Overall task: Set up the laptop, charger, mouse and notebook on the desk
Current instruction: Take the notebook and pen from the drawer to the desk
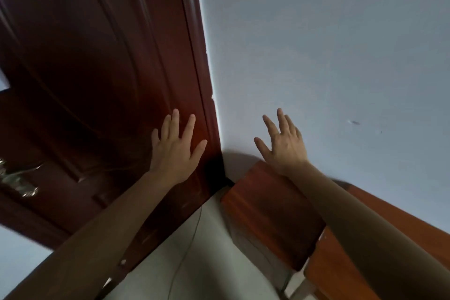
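Note:
My left hand (174,150) is raised in front of a dark red wooden door, fingers spread, holding nothing. Further right, my right hand (283,145) is lifted before a pale wall, fingers also apart and empty. Below the right arm lies the reddish-brown wooden desk (265,212), seen at a tilt, its top bare where visible. No laptop, charger, mouse or notebook shows in the head view.
The dark wooden door (97,80) fills the left, with a metal handle (17,178) at the left edge. A pale wall (328,56) fills the right. A thin cable (192,238) hangs over the light floor between door and desk.

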